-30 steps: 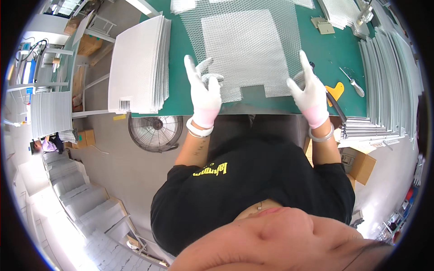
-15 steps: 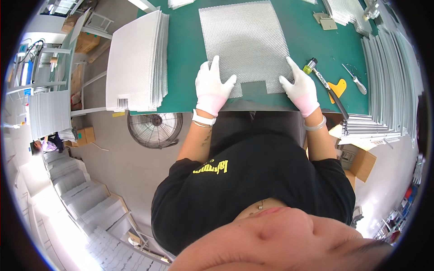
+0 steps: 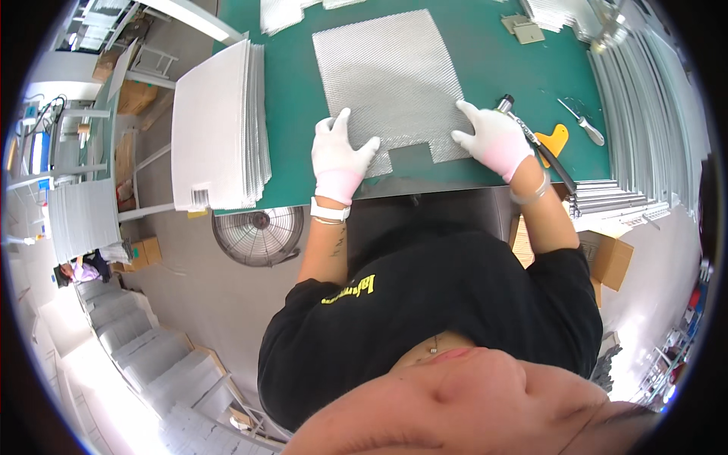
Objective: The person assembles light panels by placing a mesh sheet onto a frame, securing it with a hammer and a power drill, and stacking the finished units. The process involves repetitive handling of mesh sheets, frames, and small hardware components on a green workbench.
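A silvery mesh sheet [image 3: 390, 76] with a rectangular notch in its near edge lies flat on the green table. My left hand [image 3: 337, 158], in a white glove with a pink cuff, rests at the sheet's near left edge, fingers and thumb spread. At the near right edge is my right hand [image 3: 497, 142], gloved the same way, index finger and thumb stretched apart beside the mesh. It partly covers a hammer [image 3: 557, 161], whose black grip points toward the table's front edge. Neither hand grips anything that I can see.
On the left stands a stack of mesh sheets [image 3: 216, 125]. A yellow scraper [image 3: 553, 144] and a screwdriver [image 3: 590, 130] lie right of the hammer, near a row of grey panels [image 3: 644, 114]. Small metal plates [image 3: 523, 29] sit farther back. A floor fan [image 3: 259, 235] is below the table.
The whole view has shifted, with the table sitting slightly more to the left. My right hand has turned and moved outward over the hammer's head. My left hand stays by the sheet's left edge.
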A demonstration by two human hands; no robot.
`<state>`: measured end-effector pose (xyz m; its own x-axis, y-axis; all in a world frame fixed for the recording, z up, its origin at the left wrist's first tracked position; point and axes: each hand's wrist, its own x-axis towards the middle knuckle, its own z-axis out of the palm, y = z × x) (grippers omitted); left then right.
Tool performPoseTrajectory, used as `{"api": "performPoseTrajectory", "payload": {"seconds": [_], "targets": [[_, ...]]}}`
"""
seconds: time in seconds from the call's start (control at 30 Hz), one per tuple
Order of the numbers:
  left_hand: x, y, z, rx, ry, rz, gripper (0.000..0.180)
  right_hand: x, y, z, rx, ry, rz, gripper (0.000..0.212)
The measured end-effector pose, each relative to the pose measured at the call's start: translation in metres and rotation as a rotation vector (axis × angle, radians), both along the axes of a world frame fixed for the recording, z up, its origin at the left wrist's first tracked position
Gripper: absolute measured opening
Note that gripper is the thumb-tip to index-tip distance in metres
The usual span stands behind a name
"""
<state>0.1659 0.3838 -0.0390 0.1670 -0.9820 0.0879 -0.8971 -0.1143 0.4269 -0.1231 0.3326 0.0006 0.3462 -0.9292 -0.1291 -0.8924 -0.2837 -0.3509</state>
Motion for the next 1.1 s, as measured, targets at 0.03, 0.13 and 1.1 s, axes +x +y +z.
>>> {"api": "performPoseTrajectory", "payload": {"seconds": [0.03,0.13,1.1], "targets": [[-0.003,-0.002,0.007,0.042,-0.026,0.028,0.079,-0.006,-0.010,0.005,-0.017,0.074,0.045,0.044],[0.002,-0.005,0.015,0.053,-0.124,0.017,0.081,-0.061,-0.100,-0.009,-0.405,0.035,-0.142,0.030],[-0.065,0.129,-0.071,0.148,1.872,0.316,0.034,0.044,0.165,-0.115,0.962,-1.667,-0.408,0.029]]}}
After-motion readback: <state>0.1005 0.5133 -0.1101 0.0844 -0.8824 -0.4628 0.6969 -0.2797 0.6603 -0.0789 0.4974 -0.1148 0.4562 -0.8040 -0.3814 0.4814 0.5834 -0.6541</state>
